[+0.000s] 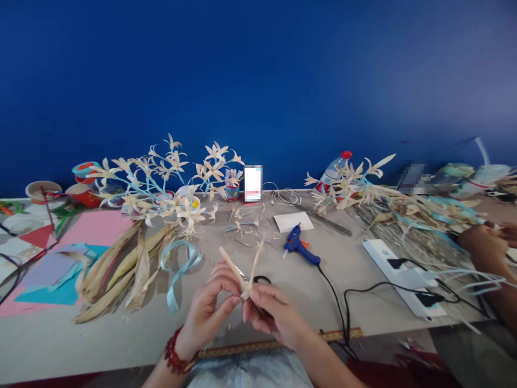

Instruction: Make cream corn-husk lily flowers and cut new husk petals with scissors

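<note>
Pale dried corn husk strips (254, 265), spread in a V, meet between my two hands above the front of the table. My left hand (214, 296) pinches them from the left, with thumb and forefinger near the joint of the V. From the other side my right hand (277, 311) grips the same base, its fingers curled in. Just behind the hands lie scissors, with one black handle loop (262, 279) showing and the rest mostly covered. A blue glue gun (299, 245) rests on the table to the right, its cord running toward me.
Husk flowers on blue stems (161, 178) stand at the back left. Dried husks (117, 269), a light blue ribbon (183, 269) and coloured paper (97, 226) lie left. At right are a power strip (399, 280), cables and another person's hand (484, 242).
</note>
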Motion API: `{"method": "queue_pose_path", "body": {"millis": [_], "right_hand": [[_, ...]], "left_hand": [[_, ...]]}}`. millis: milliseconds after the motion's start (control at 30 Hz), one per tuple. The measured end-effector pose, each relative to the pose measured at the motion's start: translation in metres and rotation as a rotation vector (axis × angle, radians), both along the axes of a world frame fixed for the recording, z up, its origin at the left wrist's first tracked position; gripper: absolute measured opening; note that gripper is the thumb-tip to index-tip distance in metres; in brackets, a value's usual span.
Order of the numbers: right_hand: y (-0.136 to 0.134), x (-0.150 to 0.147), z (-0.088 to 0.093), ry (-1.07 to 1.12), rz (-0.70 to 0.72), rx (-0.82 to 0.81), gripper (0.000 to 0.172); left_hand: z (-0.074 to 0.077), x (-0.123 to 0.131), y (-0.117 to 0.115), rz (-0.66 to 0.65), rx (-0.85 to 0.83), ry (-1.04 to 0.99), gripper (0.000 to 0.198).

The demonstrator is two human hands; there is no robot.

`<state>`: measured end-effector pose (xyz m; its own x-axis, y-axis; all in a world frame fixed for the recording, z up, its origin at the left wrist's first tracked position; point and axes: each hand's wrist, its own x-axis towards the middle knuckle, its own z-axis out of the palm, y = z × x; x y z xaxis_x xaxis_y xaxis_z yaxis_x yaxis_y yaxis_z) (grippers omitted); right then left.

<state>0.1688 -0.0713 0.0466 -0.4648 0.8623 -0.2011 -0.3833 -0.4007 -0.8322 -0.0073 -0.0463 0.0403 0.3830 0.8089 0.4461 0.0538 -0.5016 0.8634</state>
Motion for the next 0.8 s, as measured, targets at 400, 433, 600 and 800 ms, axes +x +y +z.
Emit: {"method": "queue_pose_path", "body": {"millis": [400, 433, 600, 800], "right_hand": [[-0.001, 0.003, 0.003, -0.226, 0.046, 0.156, 0.051], [0.000, 0.004, 0.003, -0.202, 0.051, 0.127, 0.052], [0.003, 0.009, 0.002, -0.042, 0.086, -0.057, 0.049], [0.004, 0.015, 0.005, 0.232, 0.181, -0.253, 0.039]], "left_hand": [[0.005, -0.005, 0.000, -0.017, 0.120, 0.160, 0.013], [0.004, -0.007, 0.000, -0.018, 0.127, 0.164, 0.012], [0.001, -0.012, 0.002, -0.044, 0.149, 0.155, 0.011], [0.002, -0.014, 0.006, -0.056, 0.152, 0.151, 0.008]]}}
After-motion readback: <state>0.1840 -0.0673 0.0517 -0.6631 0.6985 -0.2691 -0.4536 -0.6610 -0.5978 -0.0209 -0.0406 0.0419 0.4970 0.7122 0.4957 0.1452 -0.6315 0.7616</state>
